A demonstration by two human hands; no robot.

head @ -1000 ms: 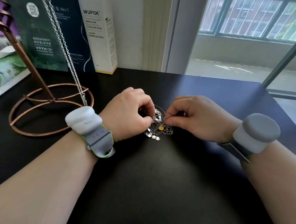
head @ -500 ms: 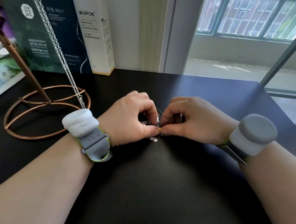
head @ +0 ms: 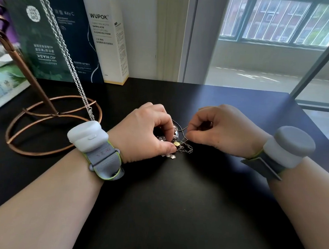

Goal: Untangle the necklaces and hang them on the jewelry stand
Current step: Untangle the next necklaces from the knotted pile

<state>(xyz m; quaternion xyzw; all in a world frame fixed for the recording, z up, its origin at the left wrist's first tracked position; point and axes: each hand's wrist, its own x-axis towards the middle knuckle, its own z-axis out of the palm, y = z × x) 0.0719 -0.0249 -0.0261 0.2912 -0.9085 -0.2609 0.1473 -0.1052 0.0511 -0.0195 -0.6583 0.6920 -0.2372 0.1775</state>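
Note:
A tangle of thin necklaces (head: 179, 144) with small silver charms and a yellow bead lies on the black table (head: 173, 211), between my two hands. My left hand (head: 146, 131) pinches the tangle from the left, thumb and fingers closed on it. My right hand (head: 219, 129) pinches a thin dark chain at the tangle's right side. A copper jewelry stand (head: 50, 115) with a ring base stands at the left. One silver link chain (head: 67, 57) hangs from it down to the base; the stand's top is out of frame.
Three tall cosmetic boxes (head: 107, 38) stand against the wall behind the stand. A printed card (head: 4, 83) lies at the far left. The table's right edge (head: 317, 133) runs beside a glass window. Both wrists wear strapped sensor bands.
My hands have drawn slightly apart after pressing together over the tangle; the right hand now holds a thin chain pulled out to the right. The yellow bead shows again.

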